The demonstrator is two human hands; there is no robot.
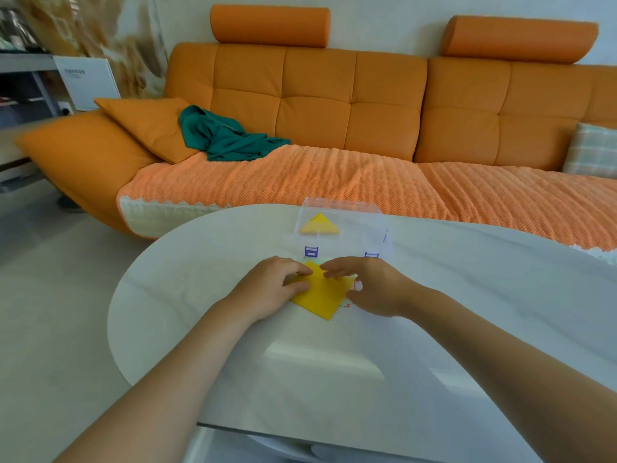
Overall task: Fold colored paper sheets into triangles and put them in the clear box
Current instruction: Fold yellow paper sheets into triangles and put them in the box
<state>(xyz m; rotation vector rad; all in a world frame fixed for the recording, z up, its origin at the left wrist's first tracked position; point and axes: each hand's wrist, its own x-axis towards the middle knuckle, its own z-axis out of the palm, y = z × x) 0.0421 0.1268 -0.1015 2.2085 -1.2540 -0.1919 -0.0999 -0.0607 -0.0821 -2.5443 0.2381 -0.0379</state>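
On the white oval table [233, 329], a yellow sheet [322, 294] lies turned like a diamond on top of a few other coloured sheets [348, 305], of which only thin pink and pale edges show at its right side. The left hand [272, 284] covers the sheet's left corner, its fingers curled and pinching the paper there. The right hand [370, 284] rests over the upper right edge with its fingers fairly straight and lying flat, and it hides most of the stack beneath. Just behind the hands stands the clear box [360, 222] with blue latches [311, 251], and a folded yellow triangle [320, 224] lies inside it. Beyond the table runs an orange sofa [334, 111], with a crumpled teal cloth [227, 135] against an orange cushion [150, 125] and a plaid cushion [591, 150] at the far right.
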